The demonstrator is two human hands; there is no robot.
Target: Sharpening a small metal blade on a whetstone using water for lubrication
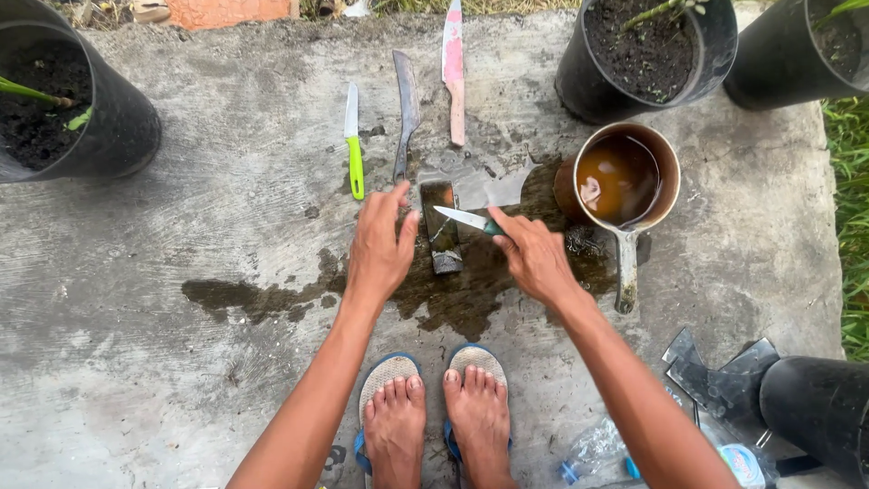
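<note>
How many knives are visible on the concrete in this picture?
4. A green-handled knife, a dark rusty blade and a pink-bladed wooden-handled knife lie in a row. The right hand holds a small teal-handled knife on the wet sharpening stone.

Colours on the grey concrete slab (181,362)
Green-handled knife (354,143); pink-bladed knife (453,72); black pots (647,59); brown water in saucepan (623,181); blue sandals (389,376).

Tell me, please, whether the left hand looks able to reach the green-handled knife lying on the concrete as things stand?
Probably yes. The left hand rests by the whetstone, and the green-handled knife lies just beyond its fingertips with only bare wet concrete between them. The dark long blade lies beside that path, not across it.
</note>
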